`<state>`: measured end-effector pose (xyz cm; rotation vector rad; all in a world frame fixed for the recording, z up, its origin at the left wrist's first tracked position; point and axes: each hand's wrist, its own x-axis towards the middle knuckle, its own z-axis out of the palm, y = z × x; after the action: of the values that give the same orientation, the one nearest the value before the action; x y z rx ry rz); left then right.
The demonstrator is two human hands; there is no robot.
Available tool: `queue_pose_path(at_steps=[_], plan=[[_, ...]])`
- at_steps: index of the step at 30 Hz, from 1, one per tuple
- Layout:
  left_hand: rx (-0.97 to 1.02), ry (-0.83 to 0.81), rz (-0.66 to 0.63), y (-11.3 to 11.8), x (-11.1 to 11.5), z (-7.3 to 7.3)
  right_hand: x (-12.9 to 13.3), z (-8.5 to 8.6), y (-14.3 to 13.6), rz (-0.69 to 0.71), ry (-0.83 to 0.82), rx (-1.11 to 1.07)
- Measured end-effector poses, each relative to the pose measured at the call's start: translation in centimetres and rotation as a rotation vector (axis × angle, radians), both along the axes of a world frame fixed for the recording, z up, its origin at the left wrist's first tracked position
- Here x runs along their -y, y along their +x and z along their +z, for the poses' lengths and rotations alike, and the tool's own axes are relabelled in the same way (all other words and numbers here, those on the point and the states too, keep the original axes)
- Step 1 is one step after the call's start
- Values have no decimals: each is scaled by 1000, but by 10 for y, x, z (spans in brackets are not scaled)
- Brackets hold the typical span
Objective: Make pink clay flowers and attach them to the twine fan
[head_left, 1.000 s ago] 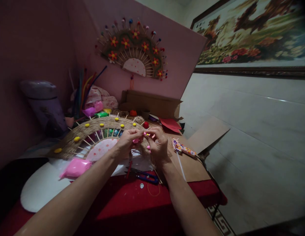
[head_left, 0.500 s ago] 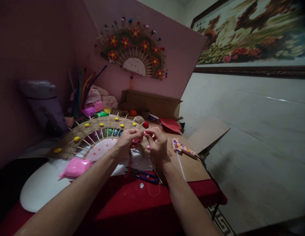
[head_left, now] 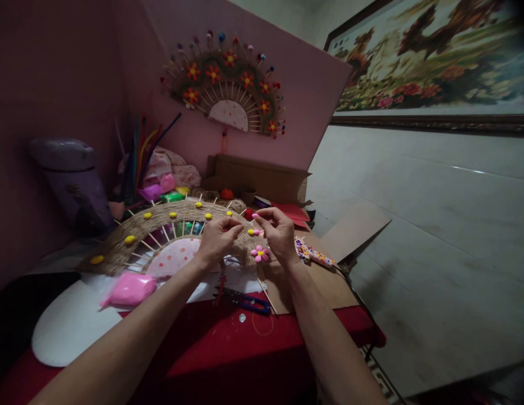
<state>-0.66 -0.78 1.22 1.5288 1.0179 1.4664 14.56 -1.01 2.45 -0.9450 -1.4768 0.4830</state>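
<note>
My right hand (head_left: 278,233) pinches a small piece of pink clay (head_left: 255,216) between thumb and fingertips, above the right end of the fan. My left hand (head_left: 219,239) is closed in a pinch over the fan's middle right; whatever it may hold is hidden. The twine-wrapped fan (head_left: 183,211) lies on the table with thin sticks and yellow clay dots along its band. Below my right hand, a pink clay flower (head_left: 260,253) with a yellow centre sits on the band. Beside a yellow dot (head_left: 250,232) just above it is a pink petal (head_left: 256,232).
A pink clay packet (head_left: 129,289) lies left of my left forearm. Blue-handled thread snips (head_left: 249,302) lie near the table's front. A patterned glue gun (head_left: 314,254) rests on cardboard at right. Behind stand a purple bottle (head_left: 74,185) and a finished fan (head_left: 225,84).
My hands have moved apart; my right hand has lifted slightly with the pink clay. The pink flower and the petal beside the yellow dot have come into view.
</note>
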Motion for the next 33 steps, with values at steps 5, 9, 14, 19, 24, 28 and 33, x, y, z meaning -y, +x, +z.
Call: queue_pose_path(at_steps=[5, 9, 14, 19, 24, 28, 33], plan=[[-483, 201, 106, -6, -3, -5, -25, 14, 21, 32, -53, 388], [-765, 331, 32, -8, -4, -6, -40, 5, 35, 28, -47, 548], [-997, 481, 53, -7, -4, -9, -49, -6, 42, 75, -10, 606], [-1179, 555, 149, -6, -1, -10, -47, -2, 41, 99, 26, 616], [-1269, 562, 134, -6, 4, -8, -46, -2, 37, 134, 4, 610], [-1304, 559, 146, -5, 5, -10, -47, -1, 37, 165, 18, 627], [-1291, 576, 156, -4, 3, -16, -47, 2, 37, 171, 46, 651]])
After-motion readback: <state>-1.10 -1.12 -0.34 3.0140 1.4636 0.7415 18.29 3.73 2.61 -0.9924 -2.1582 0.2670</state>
